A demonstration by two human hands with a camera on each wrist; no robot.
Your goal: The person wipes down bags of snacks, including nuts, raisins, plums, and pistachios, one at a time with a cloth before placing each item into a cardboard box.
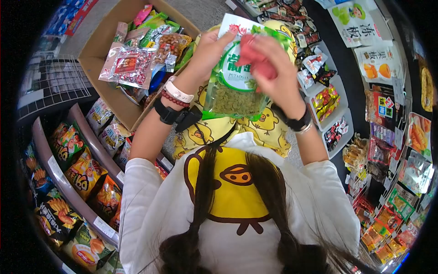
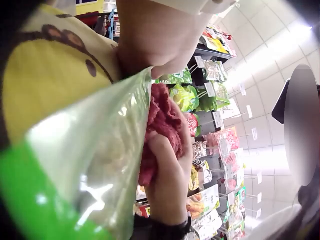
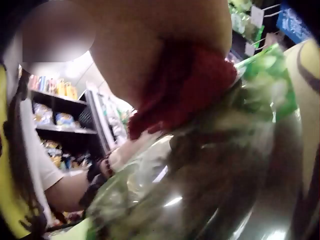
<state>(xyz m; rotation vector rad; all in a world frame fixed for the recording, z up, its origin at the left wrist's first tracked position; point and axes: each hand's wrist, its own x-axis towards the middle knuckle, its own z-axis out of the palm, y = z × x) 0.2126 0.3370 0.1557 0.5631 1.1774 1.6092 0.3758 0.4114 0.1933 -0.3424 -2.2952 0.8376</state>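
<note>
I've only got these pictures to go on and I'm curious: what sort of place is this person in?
Probably a snack shop or a supermarket's snack aisle: a divided shelf of bagged snacks with label strips, trays of small wrapped packets, and packets hanging in rows beside small tags.

The red cloth [image 1: 255, 55] in my right hand [image 1: 278, 75] is blurred, and it hides some bag print.

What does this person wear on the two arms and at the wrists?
Both arms have short white sleeves. Behind the left hand are a white band, a dark red beaded bracelet and a black strap with a black device. Behind the right hand are a black band and a thin, pale bracelet.
</note>
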